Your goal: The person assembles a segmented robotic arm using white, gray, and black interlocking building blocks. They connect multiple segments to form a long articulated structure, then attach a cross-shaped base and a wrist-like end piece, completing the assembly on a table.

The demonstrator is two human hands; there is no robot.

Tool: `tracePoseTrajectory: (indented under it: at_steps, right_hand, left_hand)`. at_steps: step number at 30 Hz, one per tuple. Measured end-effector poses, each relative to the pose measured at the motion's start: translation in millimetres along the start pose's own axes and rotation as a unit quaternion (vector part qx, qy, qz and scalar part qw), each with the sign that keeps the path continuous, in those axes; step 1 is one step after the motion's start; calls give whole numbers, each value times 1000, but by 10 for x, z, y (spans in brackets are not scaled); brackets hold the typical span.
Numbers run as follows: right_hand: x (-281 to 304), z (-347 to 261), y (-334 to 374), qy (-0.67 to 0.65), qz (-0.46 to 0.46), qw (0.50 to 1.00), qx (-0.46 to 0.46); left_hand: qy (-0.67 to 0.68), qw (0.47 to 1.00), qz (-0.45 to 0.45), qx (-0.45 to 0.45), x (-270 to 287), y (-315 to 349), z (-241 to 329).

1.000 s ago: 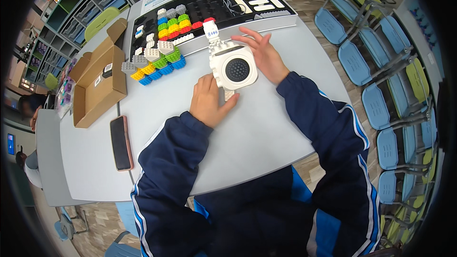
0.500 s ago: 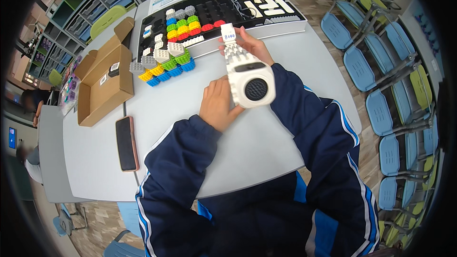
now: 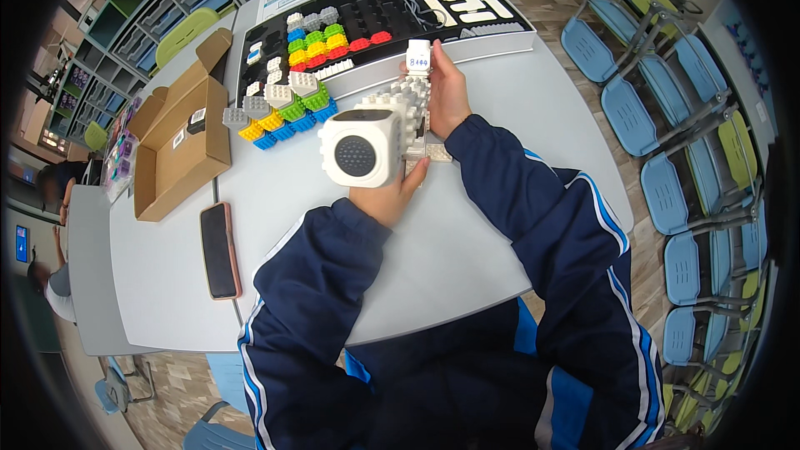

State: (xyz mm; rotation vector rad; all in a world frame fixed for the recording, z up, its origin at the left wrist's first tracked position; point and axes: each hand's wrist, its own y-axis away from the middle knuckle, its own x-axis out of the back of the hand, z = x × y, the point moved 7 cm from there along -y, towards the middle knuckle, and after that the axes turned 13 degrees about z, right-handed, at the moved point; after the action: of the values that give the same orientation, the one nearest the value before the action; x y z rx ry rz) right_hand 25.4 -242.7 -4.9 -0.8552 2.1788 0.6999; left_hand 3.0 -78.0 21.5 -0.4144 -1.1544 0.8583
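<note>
A white block-built model is between my hands above the table. At its near left end is a rounded white cube module with a round black grille. My left hand is closed on the model's near side, thumb pointing up along it; its other fingers are hidden beneath the cube. At the far end, my right hand grips the model next to a small white block with blue handwriting. A flat light studded piece shows under the model near my left thumb.
Stacked coloured bricks stand left of the model. Behind them lies a black parts tray with bricks and white pieces. An open cardboard box and a phone lie to the left. Blue chairs line the right.
The model has turned, so its cube module has swung left over my left hand. The small white block and my right hand have shifted slightly right, and more of the model's side shows.
</note>
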Motion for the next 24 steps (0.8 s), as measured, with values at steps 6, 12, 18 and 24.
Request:
tracePoseTrajectory:
  at_steps: [6, 12, 18, 24]
  right_hand:
    - [138, -135, 15, -41, 24, 998, 42]
    - [354, -316, 102, -73, 48, 988, 127]
    - [506, -597, 524, 15, -13, 986, 168]
    - [604, -766, 1149, 211, -73, 934, 278]
  left_hand:
    - [6, 998, -37, 51, -71, 47, -140]
    - [24, 1000, -3, 2, -43, 11, -144]
    - [52, 998, -32, 21, -71, -31, -211]
    - [95, 995, 6, -21, -94, -142, -351]
